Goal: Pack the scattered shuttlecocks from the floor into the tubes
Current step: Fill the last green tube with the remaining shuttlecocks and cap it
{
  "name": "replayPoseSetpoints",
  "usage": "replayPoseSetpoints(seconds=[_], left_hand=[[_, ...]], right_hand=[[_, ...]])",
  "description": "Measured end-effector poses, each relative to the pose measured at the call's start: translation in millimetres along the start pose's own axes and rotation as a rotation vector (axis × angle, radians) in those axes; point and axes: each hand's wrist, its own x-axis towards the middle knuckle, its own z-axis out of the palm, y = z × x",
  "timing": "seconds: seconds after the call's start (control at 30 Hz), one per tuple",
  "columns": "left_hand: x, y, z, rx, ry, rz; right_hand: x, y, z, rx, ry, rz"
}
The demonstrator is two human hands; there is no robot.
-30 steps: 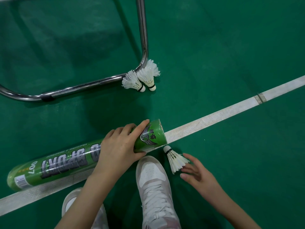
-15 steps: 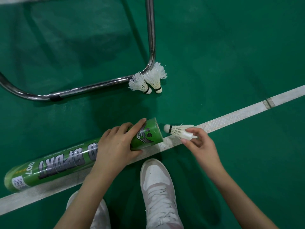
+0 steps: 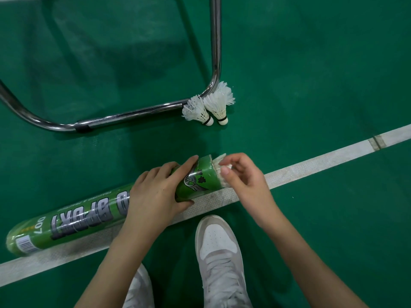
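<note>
The shuttlecock (image 3: 219,168), held clear of the tube (image 3: 89,214) half a second ago, is now pushed cork-first into its open mouth, pinched by the right hand (image 3: 242,174). The tube is gripped by the left hand (image 3: 155,194) and lies along the white line (image 3: 311,165). At 12 o'clock, two shuttlecocks (image 3: 209,107) rest against a chrome frame (image 3: 215,52). A white shoe (image 3: 220,252) sits at 6 o'clock.

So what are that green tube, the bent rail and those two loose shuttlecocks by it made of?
The green tube looks like cardboard under a glossy printed wrap: soft highlights run along it. The bent rail seems polished chromed metal, with sharp mirror-like reflections. The two loose shuttlecocks have frayed white skirts, likely real feathers, and smooth white tips with a black band; cork or foam, I cannot tell.
</note>
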Motion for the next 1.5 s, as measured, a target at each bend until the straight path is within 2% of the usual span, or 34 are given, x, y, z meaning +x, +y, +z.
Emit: replayPoseSetpoints(seconds=[0.1, 0.9, 1.5], left_hand=[[1, 0, -1, 0.009, 0.004, -0.005], [0, 1, 2, 0.0, 0.06, -0.01], [-1, 0, 6, 0.017, 0.038, -0.013]], right_hand=[[2, -5, 11, -0.022, -0.057, 0.017], [0, -9, 24, -0.002, -0.046, 0.095], [-1, -5, 24, 0.03, -0.102, 0.123]])
